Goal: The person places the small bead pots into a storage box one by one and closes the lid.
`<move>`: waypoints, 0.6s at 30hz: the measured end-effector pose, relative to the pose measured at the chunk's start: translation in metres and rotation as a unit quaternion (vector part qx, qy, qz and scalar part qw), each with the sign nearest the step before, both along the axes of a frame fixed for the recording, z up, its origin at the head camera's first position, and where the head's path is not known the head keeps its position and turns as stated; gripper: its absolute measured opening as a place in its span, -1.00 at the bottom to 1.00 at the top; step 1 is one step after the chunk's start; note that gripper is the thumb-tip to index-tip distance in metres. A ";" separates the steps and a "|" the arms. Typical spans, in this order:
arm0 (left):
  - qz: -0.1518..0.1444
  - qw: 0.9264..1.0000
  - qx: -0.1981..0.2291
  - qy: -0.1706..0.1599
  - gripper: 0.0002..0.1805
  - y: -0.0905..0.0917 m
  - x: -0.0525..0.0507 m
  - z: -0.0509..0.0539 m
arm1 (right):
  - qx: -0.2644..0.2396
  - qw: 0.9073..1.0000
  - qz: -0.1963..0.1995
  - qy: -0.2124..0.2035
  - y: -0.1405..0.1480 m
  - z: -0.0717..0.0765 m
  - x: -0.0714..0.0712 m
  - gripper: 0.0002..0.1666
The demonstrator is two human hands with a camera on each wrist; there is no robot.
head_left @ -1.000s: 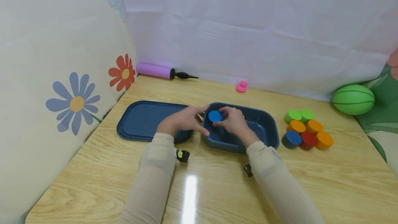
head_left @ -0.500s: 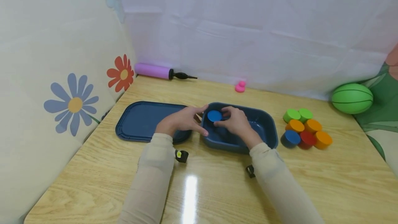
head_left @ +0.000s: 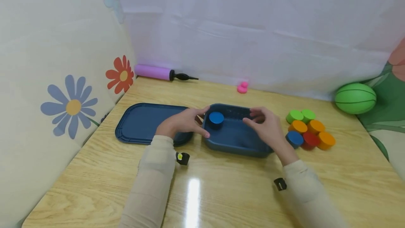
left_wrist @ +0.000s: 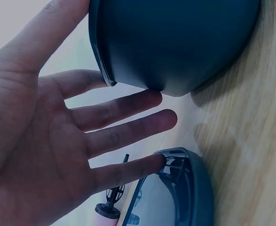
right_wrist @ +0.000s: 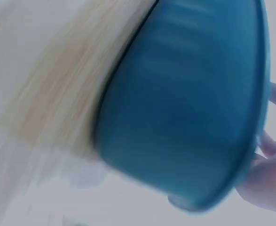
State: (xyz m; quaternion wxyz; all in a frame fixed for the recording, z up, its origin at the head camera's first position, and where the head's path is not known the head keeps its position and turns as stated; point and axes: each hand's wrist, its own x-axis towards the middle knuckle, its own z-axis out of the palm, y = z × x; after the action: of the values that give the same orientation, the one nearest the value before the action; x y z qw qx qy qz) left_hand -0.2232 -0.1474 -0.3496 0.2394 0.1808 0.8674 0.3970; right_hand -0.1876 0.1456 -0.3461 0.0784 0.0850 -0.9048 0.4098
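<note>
A dark blue rectangular bin [head_left: 237,150] stands on the table with a blue cylinder [head_left: 216,118] in its far left corner. My left hand [head_left: 185,122] is at the bin's left end; in the left wrist view its fingers [left_wrist: 123,136] are fairly straight, with the thumb and fingertips against the bin's rim and outer wall. Over the bin's right part, my right hand [head_left: 265,124] has its thumb and fingers apart with nothing between them. The right wrist view is blurred and mostly filled by the bin's outer wall [right_wrist: 175,103].
Left of the bin lies its dark blue lid [head_left: 145,122]. Several green, orange, red and blue cylinders cluster on the right, including a red cylinder [head_left: 310,140]. Farther back are a purple pump [head_left: 155,72], a pink duck [head_left: 242,87] and a green ball [head_left: 355,98].
My right hand has let go of the blue cylinder and moved right across the bin. The cylinder stays in the bin's left end. My left hand keeps its place by the bin.
</note>
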 end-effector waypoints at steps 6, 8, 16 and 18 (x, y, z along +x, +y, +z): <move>-0.003 1.000 0.000 -0.002 0.22 0.000 -0.001 0.001 | 0.002 0.999 -0.024 0.045 0.036 0.000 0.018 -0.50; -0.004 1.000 -0.001 0.001 0.22 0.000 -0.001 0.001 | 0.002 0.998 -0.038 0.060 0.048 -0.001 0.023 -0.52; -0.007 1.000 -0.002 0.008 0.21 0.000 -0.002 0.000 | 0.033 0.993 -0.090 0.067 0.097 -0.012 0.042 -0.54; -0.006 1.000 -0.004 0.006 0.21 0.000 -0.002 -0.001 | 0.037 0.993 -0.095 0.051 0.107 -0.014 0.045 -0.50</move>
State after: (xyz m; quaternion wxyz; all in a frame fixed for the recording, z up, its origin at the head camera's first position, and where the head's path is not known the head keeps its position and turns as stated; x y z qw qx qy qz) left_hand -0.2257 -0.1475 -0.3505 0.2377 0.1873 0.8691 0.3912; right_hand -0.1424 0.2529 -0.3601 0.1598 0.0218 -0.9182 0.3617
